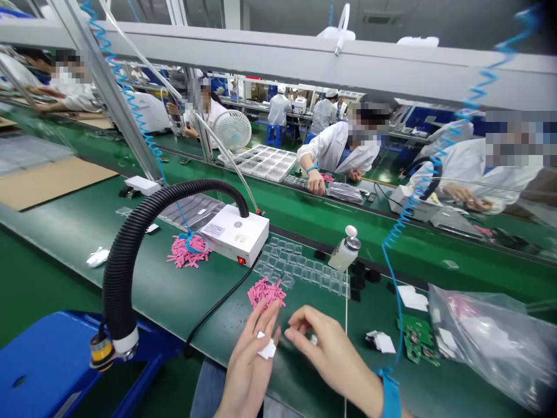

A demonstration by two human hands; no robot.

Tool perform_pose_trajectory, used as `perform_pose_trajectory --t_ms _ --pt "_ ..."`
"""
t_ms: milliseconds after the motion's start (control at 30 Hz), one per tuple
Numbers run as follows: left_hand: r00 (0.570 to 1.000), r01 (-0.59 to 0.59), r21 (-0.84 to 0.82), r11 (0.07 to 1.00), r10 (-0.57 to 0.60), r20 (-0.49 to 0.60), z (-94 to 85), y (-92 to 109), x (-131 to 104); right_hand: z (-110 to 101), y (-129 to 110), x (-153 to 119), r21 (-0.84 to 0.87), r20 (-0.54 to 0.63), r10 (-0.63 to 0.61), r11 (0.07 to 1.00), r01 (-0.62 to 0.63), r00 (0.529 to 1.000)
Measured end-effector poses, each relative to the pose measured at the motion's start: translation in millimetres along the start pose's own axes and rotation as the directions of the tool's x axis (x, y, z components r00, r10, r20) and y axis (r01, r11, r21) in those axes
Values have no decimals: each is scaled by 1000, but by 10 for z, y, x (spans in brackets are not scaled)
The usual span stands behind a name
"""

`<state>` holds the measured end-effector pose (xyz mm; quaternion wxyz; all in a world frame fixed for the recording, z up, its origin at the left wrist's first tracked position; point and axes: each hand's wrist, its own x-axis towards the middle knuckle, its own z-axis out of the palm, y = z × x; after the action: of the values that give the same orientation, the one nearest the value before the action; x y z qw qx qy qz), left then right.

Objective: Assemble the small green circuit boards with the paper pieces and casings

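My left hand (252, 360) is palm up over the front edge of the green bench (174, 302), its fingers wrapped partly round a white piece (267, 347). Just right of it, my right hand (326, 348) has its fingers curled, thumb against the fingertips; a small whitish bit (314, 339) shows beneath them, too small to name. A blue wrist strap (390, 395) is on my right wrist. Beyond my fingertips lies a pile of pink strips (266, 294), with rows of clear square plastic pieces (300, 266) behind it.
A white box (237, 232) and black flexible hose (126, 249) stand left, near another pink pile (187, 251). A bottle (345, 253) is behind the clear pieces. Green circuit boards (418, 337) and a plastic bag (491, 337) lie right. A blue coiled cord hangs nearby. Several people sit across the bench.
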<state>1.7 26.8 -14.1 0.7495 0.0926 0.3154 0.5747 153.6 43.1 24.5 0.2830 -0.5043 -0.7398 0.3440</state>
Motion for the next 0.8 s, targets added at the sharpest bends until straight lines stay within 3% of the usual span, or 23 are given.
perform_pose_trajectory --t_ms 133,233,300,367,433,533,700,800 --pt "993 44 96 994 -54 105 122 13 -89 200 -52 -108 344 97 76 933 -106 992" --pt "988 4 307 952 -50 144 126 9 -130 247 -49 -135 450 71 87 886 -110 994" --pt "990 -115 516 849 58 125 108 18 -138 234 -27 -152 453 25 102 886 -102 994" --pt "973 -226 696 681 191 129 94 33 -144 206 4 -179 436 -21 133 893 -111 991" --pt "955 -273 798 537 249 159 91 43 -158 183 30 -214 426 -53 166 896 -128 985" --pt "955 -278 846 455 228 191 110 41 -202 168 42 -264 408 -86 165 906 -116 983" --pt "956 -289 858 424 180 233 166 25 -279 141 1 -309 382 -184 69 924 7 980" --pt "946 -314 852 418 214 243 195 24 -323 110 -33 -321 374 -218 17 925 67 976"
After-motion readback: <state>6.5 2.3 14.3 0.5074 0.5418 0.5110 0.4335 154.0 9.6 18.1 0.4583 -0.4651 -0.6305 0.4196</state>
